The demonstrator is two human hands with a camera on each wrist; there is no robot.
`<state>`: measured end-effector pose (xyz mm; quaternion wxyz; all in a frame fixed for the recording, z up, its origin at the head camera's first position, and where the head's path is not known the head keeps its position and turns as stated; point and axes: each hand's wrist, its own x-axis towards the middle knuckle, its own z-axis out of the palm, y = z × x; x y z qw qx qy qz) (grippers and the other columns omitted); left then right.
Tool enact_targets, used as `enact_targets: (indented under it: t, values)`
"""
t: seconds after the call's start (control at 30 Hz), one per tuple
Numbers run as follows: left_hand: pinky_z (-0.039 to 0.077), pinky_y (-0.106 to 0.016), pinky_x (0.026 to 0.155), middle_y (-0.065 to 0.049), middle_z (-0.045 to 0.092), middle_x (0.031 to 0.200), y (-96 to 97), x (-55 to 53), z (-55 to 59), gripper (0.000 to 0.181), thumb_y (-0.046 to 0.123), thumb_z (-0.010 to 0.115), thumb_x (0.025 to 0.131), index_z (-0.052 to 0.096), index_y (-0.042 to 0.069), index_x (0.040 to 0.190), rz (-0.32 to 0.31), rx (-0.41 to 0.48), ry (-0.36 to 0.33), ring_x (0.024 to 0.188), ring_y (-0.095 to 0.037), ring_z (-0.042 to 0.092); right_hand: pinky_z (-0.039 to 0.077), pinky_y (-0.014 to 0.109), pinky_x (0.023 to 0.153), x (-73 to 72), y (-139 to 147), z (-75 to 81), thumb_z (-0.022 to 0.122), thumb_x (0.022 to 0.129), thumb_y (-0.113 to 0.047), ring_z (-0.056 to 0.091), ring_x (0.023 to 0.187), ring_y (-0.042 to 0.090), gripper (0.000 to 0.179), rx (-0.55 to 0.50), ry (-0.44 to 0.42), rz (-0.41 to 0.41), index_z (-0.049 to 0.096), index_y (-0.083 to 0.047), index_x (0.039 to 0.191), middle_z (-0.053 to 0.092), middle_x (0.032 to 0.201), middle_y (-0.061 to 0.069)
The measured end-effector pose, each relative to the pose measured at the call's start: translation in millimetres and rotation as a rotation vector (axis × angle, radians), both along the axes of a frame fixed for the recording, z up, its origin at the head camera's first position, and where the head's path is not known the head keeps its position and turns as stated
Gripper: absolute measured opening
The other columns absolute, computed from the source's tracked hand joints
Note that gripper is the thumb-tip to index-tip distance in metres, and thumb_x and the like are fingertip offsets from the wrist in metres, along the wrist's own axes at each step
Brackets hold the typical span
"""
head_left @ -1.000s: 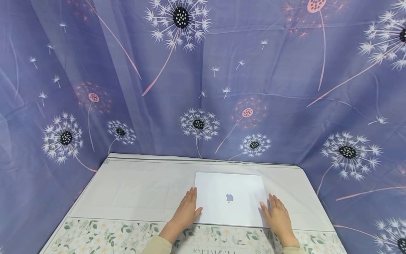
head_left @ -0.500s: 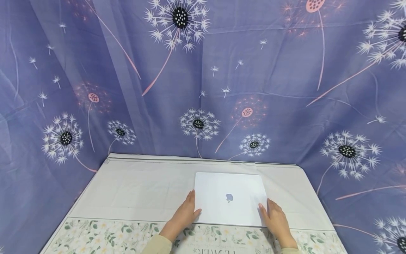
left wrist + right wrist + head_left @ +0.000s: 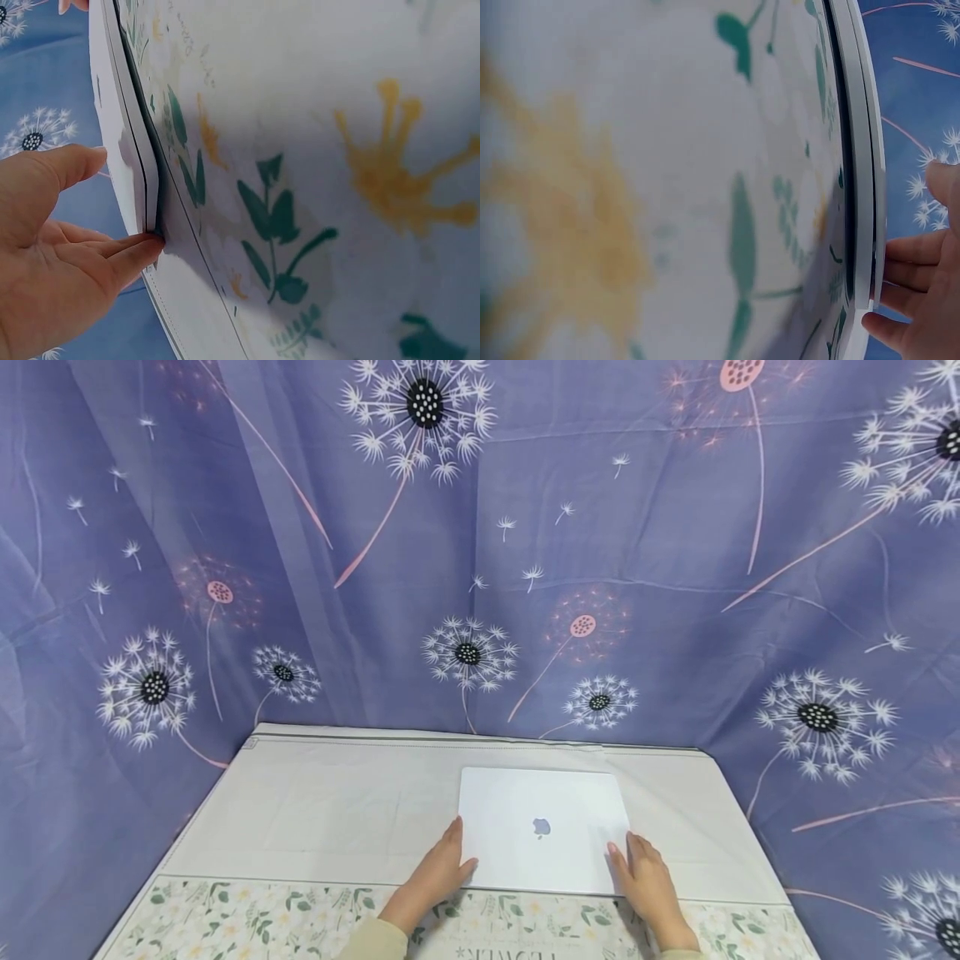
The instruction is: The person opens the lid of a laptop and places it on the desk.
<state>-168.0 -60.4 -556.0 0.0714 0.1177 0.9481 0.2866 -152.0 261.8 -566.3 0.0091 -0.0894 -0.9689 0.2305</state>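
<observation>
A closed silver laptop (image 3: 517, 856) with an apple logo on its lid lies on the table. At its left edge is my left hand (image 3: 437, 870), thumb over the lid's near corner. The left wrist view shows that thumb (image 3: 79, 163) raised off the lid, while the fingertips touch the laptop's side (image 3: 152, 191). My right hand (image 3: 649, 883) is at the right edge, its thumb above the lid. In the right wrist view, the extended fingers (image 3: 911, 274) meet the laptop's edge (image 3: 865, 157); the thumb (image 3: 941, 180) stands apart. Neither hand grips the laptop.
A white cloth (image 3: 337, 810) with a floral front band (image 3: 262, 918) covers the table. Behind and at both sides hangs a purple-blue dandelion-print curtain (image 3: 390, 635). White cloth extends left and right of the laptop.
My right hand has moved left and slightly nearer, bringing its fingers to the laptop's right edge. My left hand has slid slightly nearer along the left edge. The laptop appears still.
</observation>
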Motion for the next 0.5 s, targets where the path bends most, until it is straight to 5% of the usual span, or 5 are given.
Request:
enact_targets:
  t: [0.5]
  values:
    - [0.032,-0.053,0.111,-0.032,0.032,0.147,-3.4,2.2,0.7,0.073,0.025,0.062,0.093,0.027,-0.013,0.144,-0.001,0.019,-0.008,0.135,-0.042,0.036,0.029,0.062,0.108,-1.1,-4.4,-3.1,0.043,0.101,-0.041,0.034,0.129,0.053,0.07,-0.045,0.022,0.007,0.037,0.021,0.134,0.035,0.137,0.042]
